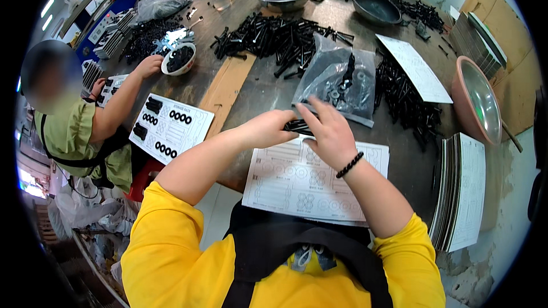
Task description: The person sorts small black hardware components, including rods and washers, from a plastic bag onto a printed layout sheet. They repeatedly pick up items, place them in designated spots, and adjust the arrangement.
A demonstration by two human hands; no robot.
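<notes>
My left hand (274, 127) is closed around a small bunch of black bolts (298, 127), held just above the top edge of a printed white card (274, 191). Against the other end of the bunch is my right hand (331, 137), its fingers stretched out and apart; a bead bracelet circles that wrist. The card has outlines of rings and long parts and lies in front of my body. Just beyond my hands, a clear plastic bag (359, 100) holds washers and dark pieces. Whether my right fingertips touch the bolts is hard to tell.
Black bolts lie in a big heap (268, 40) and a right-hand heap (399, 100), under a white board (415, 68). A pink basin (476, 100) and stacked cards (465, 194) stand right. At left, a co-worker reaches to a bowl (178, 60) beside a filled card (171, 128).
</notes>
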